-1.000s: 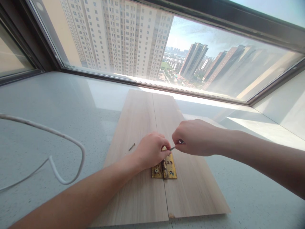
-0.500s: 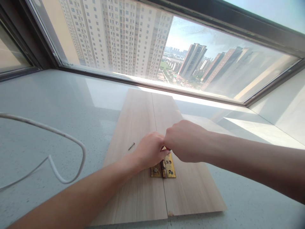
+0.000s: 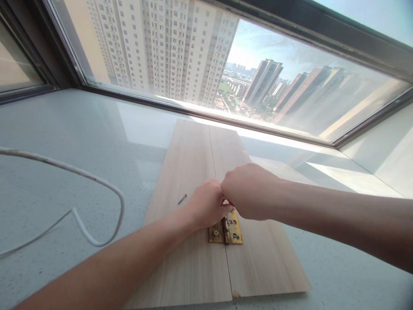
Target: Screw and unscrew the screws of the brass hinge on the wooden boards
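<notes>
A worn brass-coloured butt hinge (image 3: 236, 230) lies across the seam between two pale wooden boards (image 3: 264, 258). Its lower holes show, with a cross-head screw in the lower left one; the upper part is covered by my hands. My left hand (image 3: 209, 204) is closed, thumb and fingers pinched together over the hinge's top. Against it, my right hand (image 3: 250, 191) is curled into a fist above the right leaf. Whatever the fingers hold is hidden between the hands. A loose screw (image 3: 182, 199) rests on the left board.
The boards lie on a speckled pale sill (image 3: 97, 142). A white cable (image 3: 93, 176) loops at the left. Beyond the boards is a dark-framed window (image 3: 206, 114), with tall buildings outside.
The view has shifted slightly, so the boards, hinge and screw appear a little further right. A bit of red between the hands shows less now. Both hands stay closed together over the hinge.
</notes>
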Demonstrator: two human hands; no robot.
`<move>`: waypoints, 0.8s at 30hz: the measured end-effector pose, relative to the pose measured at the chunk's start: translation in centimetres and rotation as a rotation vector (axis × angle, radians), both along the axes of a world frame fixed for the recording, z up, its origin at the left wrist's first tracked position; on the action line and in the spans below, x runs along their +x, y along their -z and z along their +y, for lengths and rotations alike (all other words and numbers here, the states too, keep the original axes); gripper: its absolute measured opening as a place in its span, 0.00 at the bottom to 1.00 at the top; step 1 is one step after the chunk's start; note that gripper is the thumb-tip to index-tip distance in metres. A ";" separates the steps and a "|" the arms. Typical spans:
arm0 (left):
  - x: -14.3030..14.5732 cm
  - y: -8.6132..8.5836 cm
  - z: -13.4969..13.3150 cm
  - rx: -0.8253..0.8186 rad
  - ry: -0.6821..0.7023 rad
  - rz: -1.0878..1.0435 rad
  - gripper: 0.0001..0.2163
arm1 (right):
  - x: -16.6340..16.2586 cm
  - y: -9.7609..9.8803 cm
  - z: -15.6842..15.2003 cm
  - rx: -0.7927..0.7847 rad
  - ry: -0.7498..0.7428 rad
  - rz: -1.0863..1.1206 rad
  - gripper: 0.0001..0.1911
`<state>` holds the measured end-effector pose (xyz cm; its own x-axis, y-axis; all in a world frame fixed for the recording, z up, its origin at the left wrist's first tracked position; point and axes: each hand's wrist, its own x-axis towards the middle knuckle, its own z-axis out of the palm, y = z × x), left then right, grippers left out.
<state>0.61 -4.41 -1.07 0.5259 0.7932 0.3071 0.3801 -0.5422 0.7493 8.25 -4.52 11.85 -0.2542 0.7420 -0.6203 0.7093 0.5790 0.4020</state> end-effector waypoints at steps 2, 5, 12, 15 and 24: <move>0.0 0.0 0.1 0.020 -0.008 -0.010 0.02 | -0.3 -0.1 0.0 -0.003 0.019 -0.018 0.01; 0.0 0.2 0.2 0.043 0.008 -0.038 0.03 | -0.7 -0.2 0.0 0.003 0.053 -0.040 0.01; 0.0 0.4 0.3 0.032 0.034 -0.061 0.04 | -0.5 0.0 0.0 0.033 0.089 -0.041 0.03; 0.0 0.4 0.4 0.028 0.040 -0.057 0.05 | -0.4 0.0 0.0 0.038 0.099 -0.039 0.03; -0.1 0.1 0.2 -0.006 0.040 -0.074 0.04 | -0.8 0.0 -0.3 0.064 0.110 -0.039 0.03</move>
<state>0.49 -4.21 -1.20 0.5334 0.7737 0.3419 0.3015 -0.5515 0.7778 7.43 -4.85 11.89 -0.1453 0.8026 -0.5786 0.7503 0.4706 0.4644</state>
